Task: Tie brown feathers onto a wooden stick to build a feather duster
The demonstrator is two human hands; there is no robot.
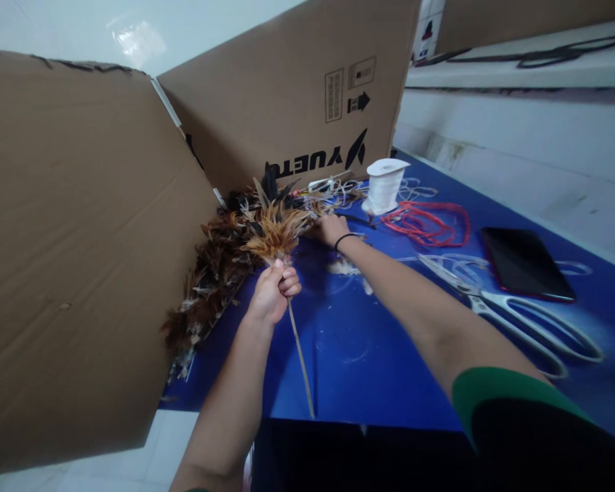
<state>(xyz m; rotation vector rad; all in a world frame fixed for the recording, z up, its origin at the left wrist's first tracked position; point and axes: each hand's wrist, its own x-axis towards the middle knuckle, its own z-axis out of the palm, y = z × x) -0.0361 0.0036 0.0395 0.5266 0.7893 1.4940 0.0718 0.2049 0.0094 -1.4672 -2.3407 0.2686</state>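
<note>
My left hand (275, 292) is closed round the thin stick of a feather duster (278, 231), just below its tuft of golden-brown and black feathers. The bare stick (302, 362) slants down to the table's front edge. Farther back, my right hand (331, 228), with a dark band at the wrist, reaches to small feathers just right of the tuft. Its fingers are mostly hidden there, so I cannot see whether they grip anything. A long heap of brown and black feathers (205, 287) lies to the left of the duster.
Tall cardboard panels (72, 260) stand at the left and back of the blue table (338, 369). On the right are a white spool (384, 186), red twine (430, 222), large scissors (512, 314) under my right forearm, and a dark phone (527, 263).
</note>
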